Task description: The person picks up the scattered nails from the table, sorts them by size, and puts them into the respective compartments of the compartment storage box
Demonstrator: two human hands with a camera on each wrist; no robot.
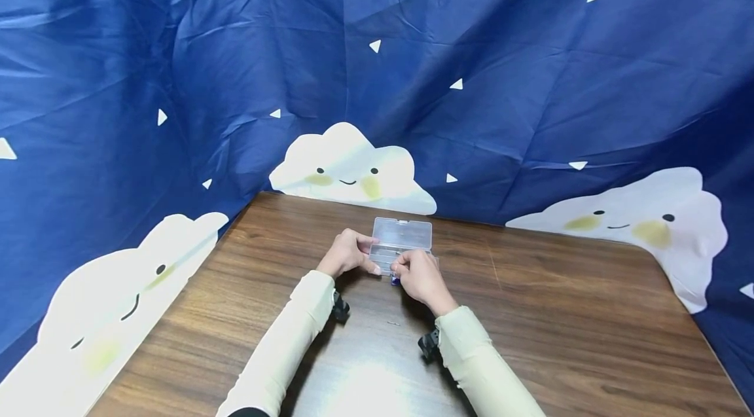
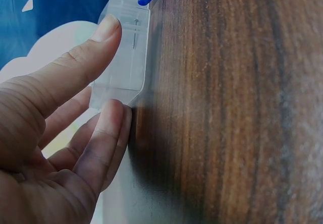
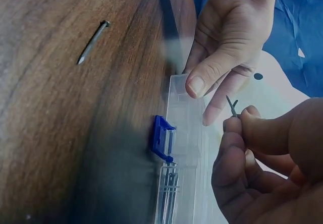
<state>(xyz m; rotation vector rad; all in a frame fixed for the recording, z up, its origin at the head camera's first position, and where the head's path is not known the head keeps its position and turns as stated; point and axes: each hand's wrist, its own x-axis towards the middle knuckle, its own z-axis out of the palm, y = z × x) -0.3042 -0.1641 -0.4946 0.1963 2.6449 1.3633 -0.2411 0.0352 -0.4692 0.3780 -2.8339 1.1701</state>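
A clear plastic box [image 1: 383, 258] lies on the table with its lid [image 1: 403, 234] raised at the back. My left hand [image 1: 347, 252] holds the box's left end, thumb [image 2: 103, 37] at the near side and fingers [image 2: 108, 133] around the corner. My right hand [image 1: 421, 275] is over the box's right part. Between its thumb and forefinger it pinches small nails [image 3: 232, 105], two thin tips showing. A blue latch [image 3: 161, 138] hangs on the box's front. Several nails [image 3: 169, 199] lie in one compartment, and another nail [image 2: 135, 32] shows through the plastic.
One loose nail [image 3: 93, 42] lies on the brown wooden table [image 1: 559, 312], in front of the box. A blue cloth [image 1: 501, 44] with white clouds and triangles hangs behind the table. Black wrist cameras [image 1: 430, 344] sit under both sleeves.
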